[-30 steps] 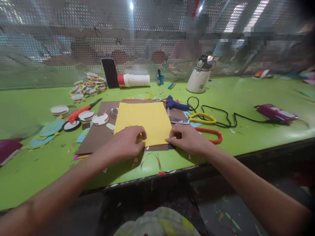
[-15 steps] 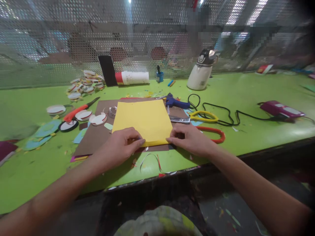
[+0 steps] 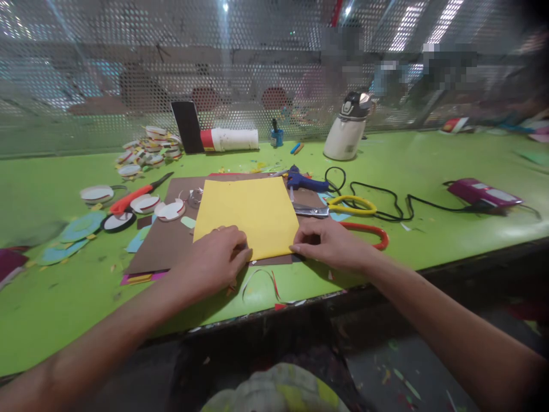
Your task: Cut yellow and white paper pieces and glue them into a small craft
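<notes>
A yellow sheet of paper (image 3: 249,212) lies on top of brown sheets (image 3: 163,229) in front of me. My left hand (image 3: 225,252) rests on its near left part, fingers curled and thumb at the near edge. At the near right corner, my right hand (image 3: 323,243) pinches the paper between thumb and forefinger. Just beyond my right hand are yellow-handled scissors (image 3: 354,204) with their blades by the paper's right edge, and an orange handle (image 3: 373,234) partly hidden by that hand. A blue glue gun (image 3: 309,181) lies past the paper's far right corner.
Orange-handled scissors (image 3: 132,197) and round white paper pieces (image 3: 169,209) lie at left, with a pile of similar rounds (image 3: 154,143) behind. A phone (image 3: 187,126), a white cup (image 3: 235,139) and a bottle (image 3: 346,129) stand or lie at the back. A black cord (image 3: 409,206) crosses the right.
The narrow turned-up strip along the paper's near edge now looks flat. My left hand has curled more and shifted slightly on the paper. The right hand keeps its pinch.
</notes>
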A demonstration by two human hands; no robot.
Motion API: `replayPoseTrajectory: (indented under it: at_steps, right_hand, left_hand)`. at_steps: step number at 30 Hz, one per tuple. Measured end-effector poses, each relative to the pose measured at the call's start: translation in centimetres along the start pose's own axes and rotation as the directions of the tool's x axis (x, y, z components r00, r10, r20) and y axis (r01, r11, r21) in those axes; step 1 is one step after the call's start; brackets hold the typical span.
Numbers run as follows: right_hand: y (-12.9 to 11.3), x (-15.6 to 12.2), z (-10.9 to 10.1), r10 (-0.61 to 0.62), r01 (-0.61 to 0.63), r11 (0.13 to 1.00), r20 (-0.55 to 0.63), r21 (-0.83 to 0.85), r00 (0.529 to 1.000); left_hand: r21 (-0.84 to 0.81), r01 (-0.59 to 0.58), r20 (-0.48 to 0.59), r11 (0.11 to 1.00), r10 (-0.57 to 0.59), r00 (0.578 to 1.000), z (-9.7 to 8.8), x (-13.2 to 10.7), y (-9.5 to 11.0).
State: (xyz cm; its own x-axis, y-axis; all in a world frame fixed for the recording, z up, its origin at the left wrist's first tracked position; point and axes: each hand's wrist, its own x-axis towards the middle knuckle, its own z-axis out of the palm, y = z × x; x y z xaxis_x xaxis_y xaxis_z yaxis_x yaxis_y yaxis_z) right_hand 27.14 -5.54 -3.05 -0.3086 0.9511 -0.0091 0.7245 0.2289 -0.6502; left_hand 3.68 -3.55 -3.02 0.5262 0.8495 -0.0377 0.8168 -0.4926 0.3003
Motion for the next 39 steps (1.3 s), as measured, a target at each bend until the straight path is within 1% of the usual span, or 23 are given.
replayPoseTrajectory:
  at_steps: [4, 8, 14, 20, 24, 26, 28, 30, 32, 35, 37, 39]
  right_hand:
    - [-0.2, 0.1, 0.2, 0.044, -0.044, 0.999, -0.028, -0.008, 0.999]
    - [-0.4, 0.1, 0.3, 0.051, -0.052, 0.998, -0.043, -0.027, 0.998]
    - [-0.5, 0.1, 0.3, 0.054, -0.056, 0.998, -0.042, -0.041, 0.998]
    - [-0.2, 0.1, 0.6, 0.03, -0.035, 0.998, -0.073, -0.056, 0.997]
    - [0.0, 0.0, 0.7, 0.044, -0.046, 0.999, -0.1, -0.021, 0.994]
    - [0.1, 0.0, 0.8, 0.042, -0.041, 0.999, -0.102, 0.009, 0.994]
    - [0.3, -0.1, 0.7, 0.028, -0.024, 0.999, -0.09, 0.037, 0.996]
    - [0.4, -0.2, 0.6, 0.013, -0.009, 0.998, -0.079, 0.055, 0.997]
    - [0.6, -0.2, 0.5, -0.015, 0.018, 0.999, -0.078, 0.043, 0.997]
    - [1.1, -0.4, 0.4, -0.101, 0.102, 0.995, -0.084, 0.001, 0.991]
    - [1.5, -0.6, 0.4, -0.189, 0.187, 0.982, -0.089, -0.035, 0.978]
    - [1.8, -0.9, 0.4, -0.285, 0.277, 0.956, -0.085, -0.097, 0.955]
  left_hand:
    - [0.062, -0.009, -0.009, 0.998, 0.01, 1.0, 0.0, -0.1, 0.4]
    - [0.117, -0.019, -0.016, 0.993, 0.021, 1.0, -0.1, -0.1, 0.7]
    - [0.144, -0.024, -0.004, 0.989, 0.025, 1.0, -0.3, -0.2, 0.9]
    - [0.177, -0.023, 0.006, 0.984, 0.022, 1.0, -0.5, 0.0, 1.1]
    - [0.143, -0.021, -0.016, 0.989, 0.023, 1.0, -0.3, -0.2, 1.0]
    - [0.108, -0.053, -0.057, 0.993, 0.06, 0.997, 0.1, -0.3, 0.9]
    - [0.094, -0.128, -0.098, 0.987, 0.137, 0.986, 0.5, -0.4, 0.7]
    - [0.093, -0.237, -0.11, 0.967, 0.247, 0.963, 0.9, -0.4, 0.5]
    - [0.098, -0.344, -0.112, 0.934, 0.354, 0.929, 1.3, -0.4, 0.3]
    - [0.116, -0.42, -0.138, 0.9, 0.434, 0.89, 1.7, -0.4, -0.1]
    - [0.135, -0.437, -0.152, 0.889, 0.454, 0.878, 1.8, -0.5, -0.3]
    - [0.163, -0.448, -0.15, 0.879, 0.471, 0.869, 1.8, -0.5, -0.3]
